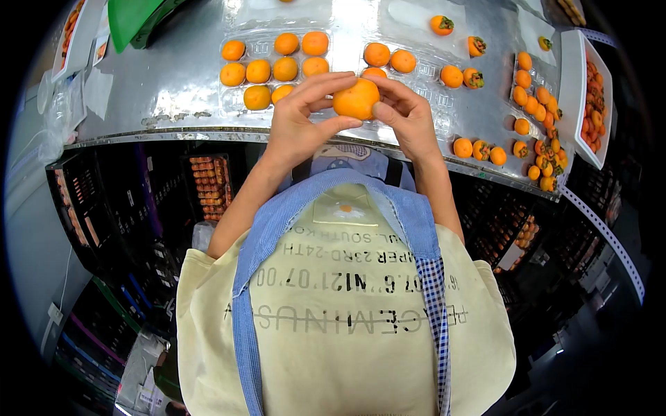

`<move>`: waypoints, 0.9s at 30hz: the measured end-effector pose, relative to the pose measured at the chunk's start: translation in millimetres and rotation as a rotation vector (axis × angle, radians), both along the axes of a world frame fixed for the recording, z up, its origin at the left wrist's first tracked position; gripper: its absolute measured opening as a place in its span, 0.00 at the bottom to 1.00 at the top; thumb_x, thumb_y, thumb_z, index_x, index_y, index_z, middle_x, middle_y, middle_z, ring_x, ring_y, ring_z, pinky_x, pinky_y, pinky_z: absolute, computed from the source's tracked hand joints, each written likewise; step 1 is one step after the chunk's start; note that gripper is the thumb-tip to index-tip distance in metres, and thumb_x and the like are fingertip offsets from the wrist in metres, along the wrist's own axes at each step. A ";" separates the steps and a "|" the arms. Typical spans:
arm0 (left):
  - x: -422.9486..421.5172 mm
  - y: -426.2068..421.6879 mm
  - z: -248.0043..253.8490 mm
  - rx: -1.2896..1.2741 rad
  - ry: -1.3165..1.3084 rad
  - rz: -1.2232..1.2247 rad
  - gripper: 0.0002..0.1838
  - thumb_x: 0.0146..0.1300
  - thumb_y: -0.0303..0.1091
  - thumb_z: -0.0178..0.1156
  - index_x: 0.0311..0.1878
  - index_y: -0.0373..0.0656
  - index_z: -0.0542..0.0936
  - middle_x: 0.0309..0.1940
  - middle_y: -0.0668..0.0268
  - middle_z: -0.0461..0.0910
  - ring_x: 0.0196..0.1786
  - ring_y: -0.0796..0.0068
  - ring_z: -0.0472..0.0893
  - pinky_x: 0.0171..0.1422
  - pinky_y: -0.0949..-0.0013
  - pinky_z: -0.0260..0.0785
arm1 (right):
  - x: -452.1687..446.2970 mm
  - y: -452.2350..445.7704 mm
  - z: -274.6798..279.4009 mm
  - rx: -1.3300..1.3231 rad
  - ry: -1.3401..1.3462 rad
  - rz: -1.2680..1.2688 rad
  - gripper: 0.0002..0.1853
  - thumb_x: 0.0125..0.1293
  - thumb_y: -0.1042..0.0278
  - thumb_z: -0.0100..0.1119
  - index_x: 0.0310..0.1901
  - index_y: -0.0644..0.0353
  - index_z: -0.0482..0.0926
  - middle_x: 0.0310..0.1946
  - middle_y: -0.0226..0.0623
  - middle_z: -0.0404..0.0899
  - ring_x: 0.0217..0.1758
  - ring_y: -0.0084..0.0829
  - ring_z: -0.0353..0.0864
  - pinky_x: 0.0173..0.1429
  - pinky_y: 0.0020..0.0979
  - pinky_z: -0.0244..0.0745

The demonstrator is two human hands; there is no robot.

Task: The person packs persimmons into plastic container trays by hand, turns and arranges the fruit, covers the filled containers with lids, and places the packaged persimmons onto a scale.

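Left hand (pixel 302 114) and right hand (pixel 411 118) grip one orange persimmon (pixel 355 100) from opposite sides, above the near edge of a metal table (pixel 173 83). Bent fingers and thumbs steady it, seemingly so its smooth face stays uncovered. Beyond the left hand, a clear tray (pixel 266 50) holds persimmons in molded cups, which likely keep them from rolling (the hand hides part of this tray). Another partly filled tray (pixel 433 104) lies by the right hand. Farther right, loose persimmons (pixel 497 155) crowd the table's edge beside a white crate (pixel 570 90), leaving little room there.
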State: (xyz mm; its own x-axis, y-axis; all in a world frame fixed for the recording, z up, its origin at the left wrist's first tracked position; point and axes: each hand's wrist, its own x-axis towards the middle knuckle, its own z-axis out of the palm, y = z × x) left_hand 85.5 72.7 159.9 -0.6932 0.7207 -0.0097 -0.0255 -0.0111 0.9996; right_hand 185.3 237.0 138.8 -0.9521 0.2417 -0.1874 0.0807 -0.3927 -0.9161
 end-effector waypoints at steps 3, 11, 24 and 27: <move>-0.6 -0.4 0.7 -0.006 -0.087 -0.029 0.26 0.52 0.23 0.68 0.57 0.39 0.77 0.58 0.60 0.73 0.59 0.70 0.74 0.61 0.68 0.72 | 0.4 2.1 2.8 -0.022 -0.047 0.016 0.24 0.62 0.69 0.64 0.59 0.65 0.72 0.50 0.40 0.79 0.53 0.30 0.79 0.57 0.30 0.75; -2.7 -4.4 -11.1 0.069 -0.420 -0.054 0.25 0.60 0.26 0.62 0.62 0.36 0.72 0.61 0.56 0.71 0.62 0.67 0.72 0.67 0.64 0.64 | -1.7 -10.3 14.0 0.022 -0.035 -0.027 0.24 0.58 0.73 0.67 0.57 0.65 0.73 0.50 0.39 0.77 0.51 0.29 0.79 0.53 0.28 0.77; 1.0 0.2 -11.3 0.174 -0.462 -0.062 0.27 0.64 0.25 0.57 0.66 0.36 0.65 0.60 0.59 0.71 0.61 0.70 0.72 0.65 0.67 0.65 | -7.6 -21.7 20.0 0.767 0.209 -0.172 0.28 0.45 0.79 0.73 0.51 0.64 0.76 0.48 0.38 0.72 0.38 0.25 0.77 0.40 0.23 0.78; 0.6 0.4 -11.7 0.187 -0.485 -0.077 0.27 0.66 0.27 0.56 0.67 0.36 0.64 0.60 0.59 0.71 0.62 0.70 0.72 0.65 0.67 0.65 | -8.7 -21.3 22.5 0.830 0.233 -0.185 0.27 0.45 0.79 0.73 0.51 0.65 0.76 0.47 0.38 0.72 0.37 0.25 0.78 0.40 0.23 0.78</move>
State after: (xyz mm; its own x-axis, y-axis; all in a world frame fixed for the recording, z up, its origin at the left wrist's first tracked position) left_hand 86.1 73.1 148.3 -0.5858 0.7896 -0.1827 -0.4923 -0.1676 0.8541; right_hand 176.6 215.7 161.3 -0.8764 0.3679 0.3108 -0.1424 0.4185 -0.8970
